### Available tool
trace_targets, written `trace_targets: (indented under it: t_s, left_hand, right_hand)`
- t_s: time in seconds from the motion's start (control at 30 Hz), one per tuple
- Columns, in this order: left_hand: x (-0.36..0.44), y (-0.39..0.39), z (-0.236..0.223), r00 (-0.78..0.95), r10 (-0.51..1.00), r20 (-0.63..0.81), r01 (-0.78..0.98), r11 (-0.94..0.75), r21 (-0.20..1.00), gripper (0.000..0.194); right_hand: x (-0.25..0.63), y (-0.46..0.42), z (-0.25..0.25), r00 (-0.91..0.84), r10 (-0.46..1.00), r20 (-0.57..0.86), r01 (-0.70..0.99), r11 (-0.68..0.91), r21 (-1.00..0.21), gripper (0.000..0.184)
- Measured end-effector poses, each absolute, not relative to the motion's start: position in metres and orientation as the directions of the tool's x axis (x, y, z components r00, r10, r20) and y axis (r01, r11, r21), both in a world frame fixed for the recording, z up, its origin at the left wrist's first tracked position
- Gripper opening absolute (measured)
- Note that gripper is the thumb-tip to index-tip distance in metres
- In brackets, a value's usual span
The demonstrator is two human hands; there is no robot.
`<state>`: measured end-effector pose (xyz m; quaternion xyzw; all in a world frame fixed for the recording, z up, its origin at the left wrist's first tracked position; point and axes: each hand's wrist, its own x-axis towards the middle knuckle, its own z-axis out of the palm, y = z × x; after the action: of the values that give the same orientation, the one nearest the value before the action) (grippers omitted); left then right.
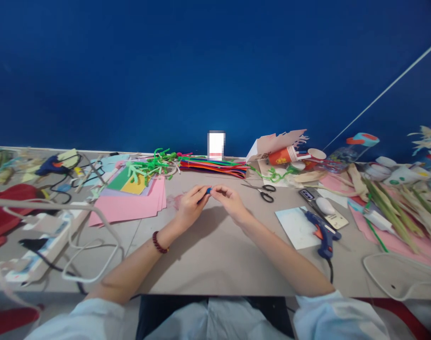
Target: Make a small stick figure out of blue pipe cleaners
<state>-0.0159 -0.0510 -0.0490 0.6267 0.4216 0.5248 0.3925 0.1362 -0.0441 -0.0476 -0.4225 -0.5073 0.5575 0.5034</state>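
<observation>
- The left grip (191, 206) and the right grip (231, 202) are pinching, between their fingertips, one small blue piece of unclear material.
- For good work, the left should be steadying it while the right is turning gently.
- Beyond the right grip, an orange paper cup (283, 155) is showing white lettering, not readable for me.

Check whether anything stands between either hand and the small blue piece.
Nothing visible does. The left hand pinches the small blue piece, and the fingertips of the right hand are right at its end. The nearby scissors lie off to the right, not in between.
</observation>
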Motion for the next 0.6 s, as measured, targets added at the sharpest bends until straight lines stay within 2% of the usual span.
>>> trace_targets:
  t_s: [0.1, 0.2, 0.3, 0.4, 0.6]
  left_hand:
    - [-0.016, -0.049, -0.047, 0.113, 0.949, 0.293, 0.096, -0.304, 0.948, 0.019]
    - [-0.015, -0.046, -0.048, 0.158, 0.974, 0.160, -0.028, -0.158, 0.987, 0.021]
    - [-0.013, -0.042, -0.052, 0.197, 0.980, -0.019, -0.215, 0.062, 0.975, 0.031]
    - [-0.012, -0.042, -0.053, 0.237, 0.961, -0.142, -0.332, 0.217, 0.918, 0.036]
    - [-0.009, -0.046, -0.047, 0.288, 0.939, -0.187, -0.422, 0.300, 0.856, 0.037]
  right_hand:
    - [0.141, -0.042, -0.043, -0.142, 0.989, 0.044, -0.145, 0.023, -0.989, 0.023]
    - [0.148, -0.038, -0.040, -0.113, 0.990, 0.080, -0.125, 0.066, -0.990, 0.021]
    - [0.155, -0.034, -0.038, -0.158, 0.962, 0.224, -0.033, 0.222, -0.975, 0.020]
    - [0.159, -0.034, -0.036, -0.248, 0.899, 0.362, 0.113, 0.398, -0.911, 0.020]
    - [0.160, -0.035, -0.034, -0.314, 0.830, 0.462, 0.182, 0.530, -0.829, 0.022]
